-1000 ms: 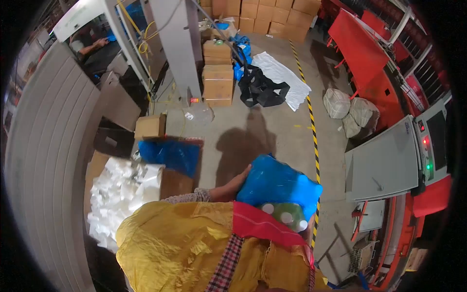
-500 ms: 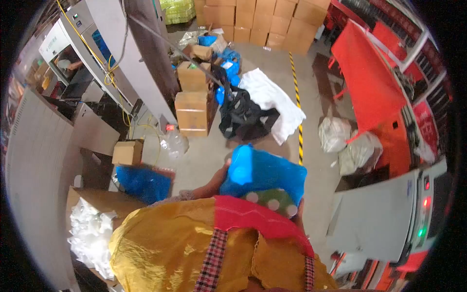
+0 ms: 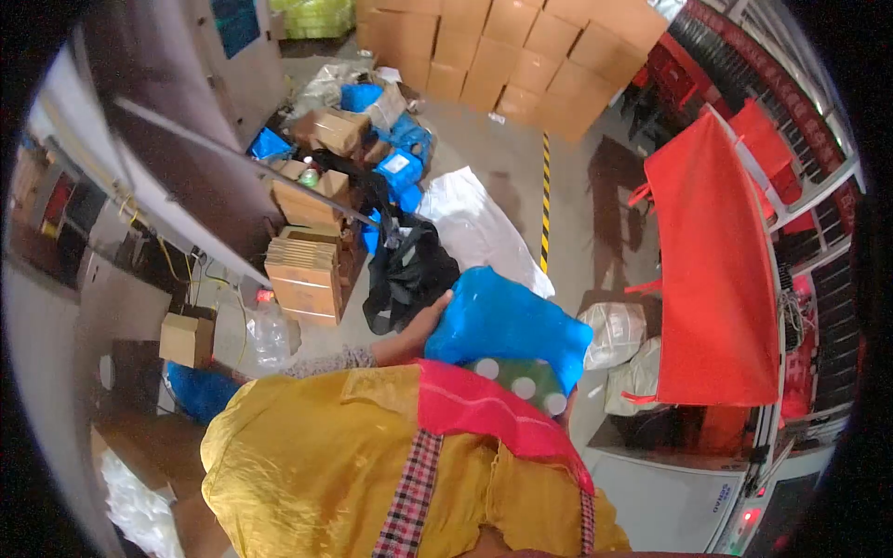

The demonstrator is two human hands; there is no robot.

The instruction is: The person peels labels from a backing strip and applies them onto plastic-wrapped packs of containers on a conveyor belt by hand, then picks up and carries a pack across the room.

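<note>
A full blue plastic bag [image 3: 498,321] is held close in front of my body, over the yellow, red-topped apron [image 3: 316,456]. My left hand [image 3: 423,330] grips its left side, the thumb at the edge. Only a sliver of my right hand [image 3: 570,402] shows at the bag's lower right side; its fingers are mostly hidden. A green patch with white dots [image 3: 521,384] lies between the bag and the apron. Beyond the bag, a black bag [image 3: 409,274] and a white sheet or sack [image 3: 479,223] lie on the floor.
Cardboard boxes [image 3: 307,270] and blue bags stand on the left, below a slanting bar [image 3: 233,158]. A plastic bottle [image 3: 270,330] is nearby. Stacked cartons [image 3: 512,56] line the back. To the right are a red cloth cover [image 3: 712,270], pale sacks [image 3: 614,333] and a machine [image 3: 670,493].
The view has turned and moved forward, so the boxes and black bag appear closer and farther left. The blue plastic bag stays held against my body, and more of my left forearm shows.
</note>
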